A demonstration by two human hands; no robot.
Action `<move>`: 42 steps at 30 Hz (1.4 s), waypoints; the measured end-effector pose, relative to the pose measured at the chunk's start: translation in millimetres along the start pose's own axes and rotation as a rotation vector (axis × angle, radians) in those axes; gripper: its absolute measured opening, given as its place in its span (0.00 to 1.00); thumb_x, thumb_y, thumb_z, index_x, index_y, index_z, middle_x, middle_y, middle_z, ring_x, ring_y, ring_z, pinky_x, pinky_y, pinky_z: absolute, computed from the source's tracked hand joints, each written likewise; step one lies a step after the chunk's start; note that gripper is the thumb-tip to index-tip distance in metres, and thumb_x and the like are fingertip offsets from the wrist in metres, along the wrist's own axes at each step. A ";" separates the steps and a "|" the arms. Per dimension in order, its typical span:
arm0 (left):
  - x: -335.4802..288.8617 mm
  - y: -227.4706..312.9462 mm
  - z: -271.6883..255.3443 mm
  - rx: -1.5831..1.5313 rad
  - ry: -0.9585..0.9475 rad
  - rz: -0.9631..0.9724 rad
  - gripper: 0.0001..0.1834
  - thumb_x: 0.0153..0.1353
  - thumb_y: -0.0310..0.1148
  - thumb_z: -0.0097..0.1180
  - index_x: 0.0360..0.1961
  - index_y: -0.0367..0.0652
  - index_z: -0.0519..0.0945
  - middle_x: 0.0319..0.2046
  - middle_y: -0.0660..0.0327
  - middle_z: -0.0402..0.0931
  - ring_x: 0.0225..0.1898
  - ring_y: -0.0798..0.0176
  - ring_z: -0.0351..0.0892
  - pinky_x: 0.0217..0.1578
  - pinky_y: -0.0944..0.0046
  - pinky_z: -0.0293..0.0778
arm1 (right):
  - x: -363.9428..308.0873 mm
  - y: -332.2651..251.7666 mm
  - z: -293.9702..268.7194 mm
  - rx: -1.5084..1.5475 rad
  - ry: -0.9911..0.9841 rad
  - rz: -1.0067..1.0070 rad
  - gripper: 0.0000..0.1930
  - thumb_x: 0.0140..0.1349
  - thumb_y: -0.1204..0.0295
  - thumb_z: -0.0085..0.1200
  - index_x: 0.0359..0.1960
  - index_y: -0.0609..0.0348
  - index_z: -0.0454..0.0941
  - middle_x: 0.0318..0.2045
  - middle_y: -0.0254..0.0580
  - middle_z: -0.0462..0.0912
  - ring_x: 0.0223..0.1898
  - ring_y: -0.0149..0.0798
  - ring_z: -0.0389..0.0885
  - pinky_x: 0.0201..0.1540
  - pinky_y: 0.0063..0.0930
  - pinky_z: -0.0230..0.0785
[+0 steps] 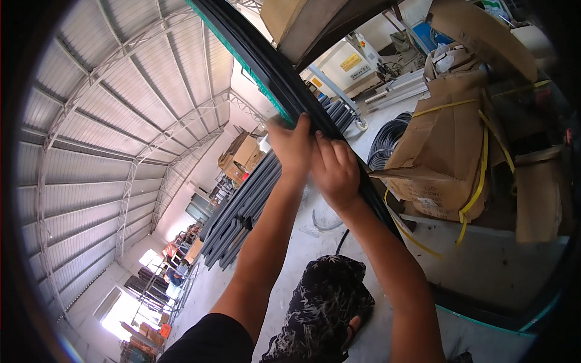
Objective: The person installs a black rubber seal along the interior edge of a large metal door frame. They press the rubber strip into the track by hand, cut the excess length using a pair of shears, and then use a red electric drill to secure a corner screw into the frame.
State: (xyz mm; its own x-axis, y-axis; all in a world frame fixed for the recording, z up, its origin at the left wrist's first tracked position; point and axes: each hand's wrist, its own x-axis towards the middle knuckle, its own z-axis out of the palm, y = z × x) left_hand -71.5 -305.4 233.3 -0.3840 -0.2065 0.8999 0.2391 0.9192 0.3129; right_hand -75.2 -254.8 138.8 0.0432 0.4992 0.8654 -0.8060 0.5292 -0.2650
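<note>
A long black frame (266,57) with a green edge film runs slantwise from the top of the view down toward the lower right. My left hand (293,147) is closed on it, thumb and forefinger spread over its near face, slightly blurred. Just below and to the right, my right hand (336,170) presses on the same bar with bent fingers close together. Whatever thin piece may lie under the fingertips is hidden. A dark cord or strip (342,242) hangs between my forearms toward the floor.
Through the frame stand a large torn cardboard box (436,151) with yellow straps and a coil of black tubing (389,138). Stacked grey metal profiles (239,212) lie to the left. My knee in patterned dark cloth (324,302) is below, above a pale floor.
</note>
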 end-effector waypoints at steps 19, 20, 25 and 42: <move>-69.5 -36.7 33.6 -0.438 0.083 -0.163 0.23 0.57 0.38 0.63 0.45 0.32 0.71 0.37 0.50 0.76 0.39 0.58 0.75 0.44 0.62 0.70 | -19.4 10.1 -34.2 0.036 -0.217 0.311 0.12 0.56 0.73 0.55 0.43 0.58 0.77 0.36 0.40 0.78 0.38 0.45 0.76 0.39 0.37 0.70; -71.2 -33.2 34.1 -0.495 0.091 -0.190 0.22 0.58 0.37 0.62 0.46 0.32 0.71 0.37 0.50 0.76 0.40 0.58 0.75 0.44 0.62 0.70 | -18.3 10.6 -35.7 0.036 -0.218 0.297 0.13 0.56 0.74 0.55 0.44 0.58 0.77 0.37 0.41 0.78 0.39 0.46 0.75 0.41 0.38 0.69; -69.7 -25.4 34.5 -0.591 0.069 -0.203 0.19 0.60 0.36 0.60 0.45 0.34 0.71 0.37 0.55 0.75 0.38 0.64 0.72 0.44 0.65 0.69 | -22.2 4.5 -52.4 0.111 -0.263 0.282 0.15 0.54 0.77 0.56 0.45 0.59 0.77 0.39 0.42 0.79 0.40 0.47 0.76 0.43 0.37 0.69; -75.0 -30.2 37.2 -0.680 0.017 -0.158 0.21 0.59 0.35 0.62 0.47 0.36 0.69 0.37 0.59 0.73 0.39 0.68 0.71 0.45 0.68 0.68 | 49.4 -79.0 -162.7 1.907 0.024 0.317 0.16 0.54 0.84 0.53 0.38 0.45 0.83 0.18 0.39 0.71 0.11 0.26 0.59 0.12 0.16 0.47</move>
State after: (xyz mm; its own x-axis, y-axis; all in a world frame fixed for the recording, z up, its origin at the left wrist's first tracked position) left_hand -83.1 -305.2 145.0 -0.4471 -0.3306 0.8312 0.6891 0.4651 0.5557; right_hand 86.6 -160.3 133.3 -0.2177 0.4284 0.8770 -0.2659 -0.8906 0.3690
